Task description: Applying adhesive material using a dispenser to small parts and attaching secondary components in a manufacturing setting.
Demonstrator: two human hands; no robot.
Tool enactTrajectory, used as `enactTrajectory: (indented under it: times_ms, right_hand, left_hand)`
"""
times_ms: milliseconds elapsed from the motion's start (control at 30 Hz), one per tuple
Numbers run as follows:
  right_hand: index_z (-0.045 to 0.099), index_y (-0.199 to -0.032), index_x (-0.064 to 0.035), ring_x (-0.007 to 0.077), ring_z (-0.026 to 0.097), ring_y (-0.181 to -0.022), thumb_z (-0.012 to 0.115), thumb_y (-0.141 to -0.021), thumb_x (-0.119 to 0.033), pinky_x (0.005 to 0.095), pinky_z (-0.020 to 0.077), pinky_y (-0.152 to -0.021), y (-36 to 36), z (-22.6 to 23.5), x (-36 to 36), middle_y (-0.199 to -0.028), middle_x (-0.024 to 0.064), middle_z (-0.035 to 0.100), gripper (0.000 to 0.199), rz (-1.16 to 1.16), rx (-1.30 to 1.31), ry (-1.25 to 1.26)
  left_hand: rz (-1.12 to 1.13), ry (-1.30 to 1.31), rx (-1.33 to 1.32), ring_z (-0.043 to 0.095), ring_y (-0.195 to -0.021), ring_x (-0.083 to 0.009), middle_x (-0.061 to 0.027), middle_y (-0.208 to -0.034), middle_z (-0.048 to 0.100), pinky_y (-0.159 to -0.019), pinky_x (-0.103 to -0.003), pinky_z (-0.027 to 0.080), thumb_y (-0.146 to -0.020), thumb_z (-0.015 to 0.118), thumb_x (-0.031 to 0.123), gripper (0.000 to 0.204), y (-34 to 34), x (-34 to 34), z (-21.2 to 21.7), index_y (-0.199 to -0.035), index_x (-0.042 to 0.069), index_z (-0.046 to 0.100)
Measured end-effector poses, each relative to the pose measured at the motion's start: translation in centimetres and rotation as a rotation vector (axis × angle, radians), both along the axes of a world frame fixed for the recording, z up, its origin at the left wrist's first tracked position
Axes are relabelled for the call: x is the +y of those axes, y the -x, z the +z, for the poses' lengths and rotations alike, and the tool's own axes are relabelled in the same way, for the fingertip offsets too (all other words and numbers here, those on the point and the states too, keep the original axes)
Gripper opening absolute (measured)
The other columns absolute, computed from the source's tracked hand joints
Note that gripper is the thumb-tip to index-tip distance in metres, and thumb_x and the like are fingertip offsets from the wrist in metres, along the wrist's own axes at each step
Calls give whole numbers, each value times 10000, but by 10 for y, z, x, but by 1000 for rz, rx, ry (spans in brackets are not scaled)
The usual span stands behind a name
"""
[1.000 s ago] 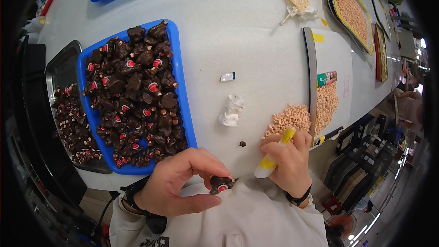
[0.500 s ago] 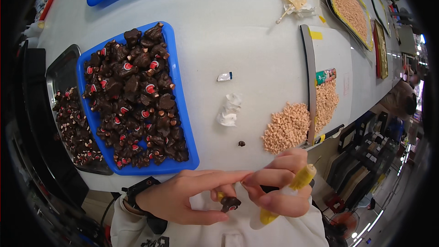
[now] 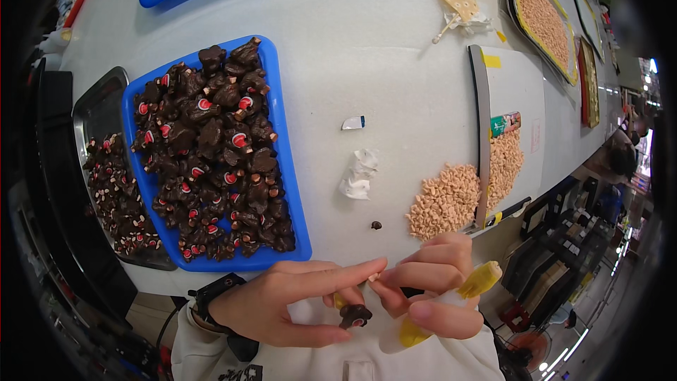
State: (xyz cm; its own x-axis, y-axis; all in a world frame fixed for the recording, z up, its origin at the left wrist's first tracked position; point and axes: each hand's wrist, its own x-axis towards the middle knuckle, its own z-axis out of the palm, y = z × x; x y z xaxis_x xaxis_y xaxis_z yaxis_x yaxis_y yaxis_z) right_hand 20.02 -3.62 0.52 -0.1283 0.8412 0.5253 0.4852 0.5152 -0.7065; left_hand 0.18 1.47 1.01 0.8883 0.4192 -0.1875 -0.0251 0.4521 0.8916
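My left hand is closed, pinching a small dark brown figurine with a red-and-white mark between thumb and curled fingers; its index finger is stretched out to the right. Against that fingertip is a tiny pale peach piece, touched by the fingertips of my right hand. Across its palm my right hand also grips a slim white bottle with yellow ends, held slantwise. A blue tray full of similar brown figurines with red marks lies beyond my left hand. Beyond my right hand is a heap of pale peach pieces.
More such pieces lie on a white board with a dark edge strip. Crumpled white scraps, a small foil packet and a brown bit dot the white table. Left stands a metal tray with brown pieces.
My right fingertips have drawn slightly away from my left index finger, and the tiny pale piece now shows between them. The bottle has shifted a little to the right. The view has moved slightly.
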Motion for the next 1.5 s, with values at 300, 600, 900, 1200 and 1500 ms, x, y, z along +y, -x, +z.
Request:
enactTrajectory:
  times_ms: [300, 600, 900, 1200, 1500]
  right_hand:
    - [523, -943, -127, 148, 539, -667, 741, -630, -103, 290, 386, -634, -1, 13, 5, -822, 38, 622, 383, 0, -104, 69]
    - [444, -909, -158, 137, 511, -595, 690, -643, -28, 289, 373, -612, -2, 18, 4, -778, 40, 629, 385, -7, -83, 57]
    - [336, -961, -216, 115, 455, -546, 705, -624, 16, 300, 348, -593, 13, 17, 6, -753, -11, 626, 551, -38, -76, 78]
    - [407, -918, -202, 118, 456, -542, 729, -586, 22, 296, 362, -549, 15, 12, 4, -769, 10, 634, 515, -45, -83, 57]
    - [480, -950, -20, 242, 590, -688, 602, -721, 33, 312, 466, -595, -67, 4, -23, -799, 181, 612, 265, -331, -12, -111]
  left_hand:
    - [81, -31, -53, 582, -802, -167, -124, -974, 607, -674, -248, 469, -756, 668, 30, 667, -1, -7, -4, -1333, -29, 338]
    - [487, 0, 136, 597, -789, -191, -130, -872, 601, -693, -268, 484, -602, 784, -22, 397, -5, -13, -7, -953, -55, 601]
    - [544, -105, 46, 599, -753, -143, -108, -860, 622, -641, -233, 490, -633, 773, -20, 345, -3, -15, -8, -942, -25, 622]
    - [527, -178, 58, 608, -749, -147, -108, -857, 623, -636, -235, 485, -642, 767, -15, 332, -6, -16, -13, -938, -19, 617]
    - [322, -243, 159, 590, -747, -145, -98, -840, 599, -652, -242, 485, -639, 766, 6, 347, -7, -7, -6, -956, -21, 630]
